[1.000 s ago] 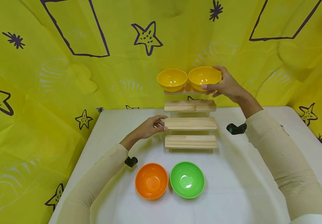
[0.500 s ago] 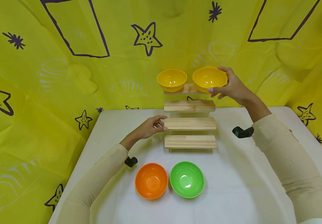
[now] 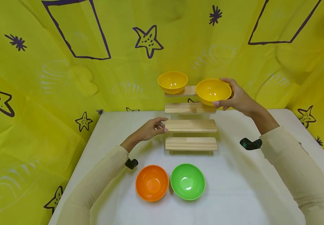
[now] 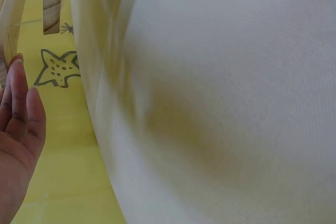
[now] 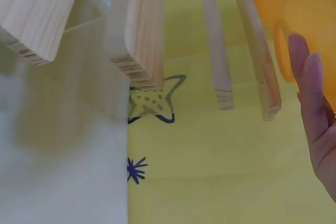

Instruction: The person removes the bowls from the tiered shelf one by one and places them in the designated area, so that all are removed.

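In the head view my right hand grips a yellow bowl by its right side, thumb low in front and fingers behind. The bowl is lifted off the top step and hangs in front of its right end. A second yellow bowl sits on the left of that top step. My left hand holds the left end of a lower step of the wooden tiered stand, thumb and forefinger at its edges. In the right wrist view, the held bowl shows partly beside the fingers.
An orange bowl and a green bowl stand side by side on the white table, in front of the stand. A yellow patterned cloth hangs close behind the stand and at both sides.
My right hand has moved the right yellow bowl rightward off the top step, then lower and nearer. My left hand stays at the stand's left end.
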The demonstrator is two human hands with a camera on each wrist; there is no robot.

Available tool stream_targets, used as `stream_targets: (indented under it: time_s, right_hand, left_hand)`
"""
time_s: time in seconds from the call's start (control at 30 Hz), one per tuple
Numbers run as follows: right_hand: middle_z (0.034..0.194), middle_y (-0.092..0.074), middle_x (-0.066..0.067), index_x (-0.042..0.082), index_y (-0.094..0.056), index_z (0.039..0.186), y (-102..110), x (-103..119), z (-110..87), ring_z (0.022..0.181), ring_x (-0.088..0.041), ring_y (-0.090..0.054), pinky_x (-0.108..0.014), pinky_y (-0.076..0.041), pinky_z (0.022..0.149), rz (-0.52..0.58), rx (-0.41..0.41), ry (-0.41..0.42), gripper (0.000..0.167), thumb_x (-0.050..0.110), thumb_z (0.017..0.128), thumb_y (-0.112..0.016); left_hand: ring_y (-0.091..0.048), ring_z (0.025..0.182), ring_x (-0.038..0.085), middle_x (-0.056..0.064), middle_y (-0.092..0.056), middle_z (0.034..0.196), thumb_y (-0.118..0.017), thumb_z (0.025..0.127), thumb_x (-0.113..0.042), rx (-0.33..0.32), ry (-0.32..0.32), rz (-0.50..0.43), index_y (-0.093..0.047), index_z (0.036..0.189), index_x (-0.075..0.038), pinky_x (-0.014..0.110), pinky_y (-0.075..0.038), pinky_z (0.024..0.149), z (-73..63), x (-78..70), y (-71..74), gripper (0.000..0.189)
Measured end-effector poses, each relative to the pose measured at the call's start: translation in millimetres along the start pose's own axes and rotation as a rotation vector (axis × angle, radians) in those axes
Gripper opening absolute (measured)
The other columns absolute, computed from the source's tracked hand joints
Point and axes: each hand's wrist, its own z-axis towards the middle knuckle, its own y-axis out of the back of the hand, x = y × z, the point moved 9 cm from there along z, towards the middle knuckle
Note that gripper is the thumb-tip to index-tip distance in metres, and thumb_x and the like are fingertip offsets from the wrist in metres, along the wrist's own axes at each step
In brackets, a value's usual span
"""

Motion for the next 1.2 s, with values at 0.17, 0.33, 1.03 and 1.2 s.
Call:
stream_targets:
  time_s: [0.17, 0.33, 1.03, 1.2]
  right_hand:
    - [0.134, -0.043, -0.014, 0.014, -0.016, 0.156, -4, -1, -10.2, 0.084, -0.016, -0.066, -0.029, -0.057, 0.064, -0.008, 0.014, 0.026, 0.091, 0.000, 0.087, -0.073]
    - [0.136, -0.040, -0.011, 0.016, -0.016, 0.156, -8, -3, -19.8, 0.083, -0.020, -0.064, -0.030, -0.056, 0.065, -0.015, 0.022, 0.028, 0.092, -0.003, 0.087, -0.073]
    - [0.143, -0.034, -0.009, 0.014, -0.020, 0.155, -26, -26, -64.0, 0.113, -0.017, -0.052, -0.024, -0.057, 0.082, -0.007, 0.121, 0.076, 0.097, -0.008, 0.079, -0.077]
    - [0.143, -0.032, -0.010, 0.013, -0.018, 0.156, -32, -31, -73.2, 0.111, -0.015, -0.055, -0.025, -0.057, 0.083, -0.013, 0.160, 0.097, 0.100, -0.007, 0.079, -0.078]
  left_hand:
    - [-0.064, 0.098, 0.022, 0.015, -0.067, 0.114, -0.068, 0.097, -0.021, 0.001, -0.007, -0.001, -0.047, 0.148, -0.005, 0.032, -0.052, 0.087, -0.3, -0.4, 0.2, 0.057]
    - [-0.063, 0.098, 0.022, 0.014, -0.067, 0.114, -0.068, 0.098, -0.021, 0.003, -0.006, -0.004, -0.046, 0.148, -0.006, 0.032, -0.052, 0.087, -1.2, -0.7, 0.6, 0.057]
    - [-0.064, 0.098, 0.023, 0.015, -0.067, 0.116, -0.068, 0.098, -0.021, 0.003, 0.004, -0.002, -0.047, 0.148, -0.007, 0.029, -0.051, 0.081, -0.3, -0.4, 0.1, 0.057]
    - [-0.064, 0.099, 0.023, 0.015, -0.067, 0.116, -0.068, 0.097, -0.021, 0.002, 0.011, -0.001, -0.047, 0.148, -0.007, 0.030, -0.051, 0.082, -1.1, -1.0, 0.1, 0.057]
